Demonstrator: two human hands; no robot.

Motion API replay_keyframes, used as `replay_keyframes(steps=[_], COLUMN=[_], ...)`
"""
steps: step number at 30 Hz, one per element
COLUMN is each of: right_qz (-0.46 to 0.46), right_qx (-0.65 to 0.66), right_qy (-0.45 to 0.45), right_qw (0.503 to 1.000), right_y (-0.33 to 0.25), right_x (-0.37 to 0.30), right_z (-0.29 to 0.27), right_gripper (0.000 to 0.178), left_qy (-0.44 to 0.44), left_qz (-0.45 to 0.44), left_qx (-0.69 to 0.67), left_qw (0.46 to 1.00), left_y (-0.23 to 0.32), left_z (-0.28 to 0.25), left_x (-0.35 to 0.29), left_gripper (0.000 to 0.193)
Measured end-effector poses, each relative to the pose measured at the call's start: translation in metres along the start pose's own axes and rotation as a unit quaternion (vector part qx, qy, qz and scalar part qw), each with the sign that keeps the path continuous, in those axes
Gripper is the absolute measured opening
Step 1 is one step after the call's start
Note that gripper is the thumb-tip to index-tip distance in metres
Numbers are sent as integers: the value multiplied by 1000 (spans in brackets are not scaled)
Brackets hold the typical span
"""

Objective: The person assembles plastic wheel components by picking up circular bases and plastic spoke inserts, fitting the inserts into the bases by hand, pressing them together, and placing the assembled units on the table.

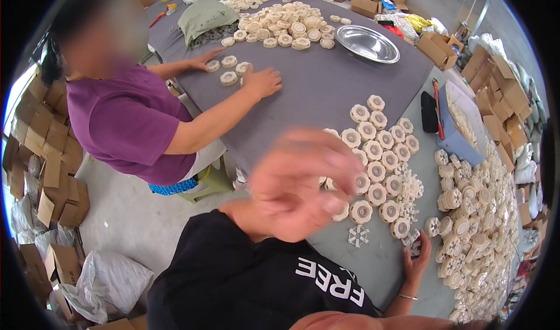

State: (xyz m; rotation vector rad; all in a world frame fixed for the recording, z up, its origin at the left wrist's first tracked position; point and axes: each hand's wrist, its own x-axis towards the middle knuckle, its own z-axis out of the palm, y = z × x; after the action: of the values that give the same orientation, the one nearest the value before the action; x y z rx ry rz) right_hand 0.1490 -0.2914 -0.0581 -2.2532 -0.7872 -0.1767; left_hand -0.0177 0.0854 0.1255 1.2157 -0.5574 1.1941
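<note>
My left hand [303, 184] is raised close in front of me, blurred by motion. Its fingers bend loosely, thumb apart, and nothing shows between them. Beneath it, round scalloped cream plastic parts [376, 171] with clear centres lie in rows on the grey table. Lower right, my right hand [416, 261] wears a bracelet and curls round a small spoked plastic piece [415, 247], partly hidden by the fingers. It is beside the rows, at the edge of a large heap of cream parts [466, 225]. A single spoked star-shaped piece [359, 235] lies nearer me.
At the left, a person in purple [125, 120] handles several cream discs [228, 78]. Farther back are a big cream pile [286, 24], a green cloth bag [205, 20] and a metal basin [367, 44]. A blue-grey box [461, 129] and red-handled tool [438, 108] are right.
</note>
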Motion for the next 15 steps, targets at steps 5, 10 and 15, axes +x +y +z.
replay_keyframes(steps=[5,10,15], right_qz=[-86,-82,-349], right_qx=[-82,98,353], right_qy=[110,141,81], right_qw=[987,982,865], right_y=[5,-82,-214], right_x=[-1,26,94], right_z=[-11,-29,-52], right_gripper=[44,24,73], left_qy=[-4,-68,-72], left_qz=[62,47,2], left_qx=[96,131,30], left_qw=[993,988,997], left_y=[4,33,-10], left_z=[-4,1,32], left_x=[64,92,68], left_gripper=[31,49,48])
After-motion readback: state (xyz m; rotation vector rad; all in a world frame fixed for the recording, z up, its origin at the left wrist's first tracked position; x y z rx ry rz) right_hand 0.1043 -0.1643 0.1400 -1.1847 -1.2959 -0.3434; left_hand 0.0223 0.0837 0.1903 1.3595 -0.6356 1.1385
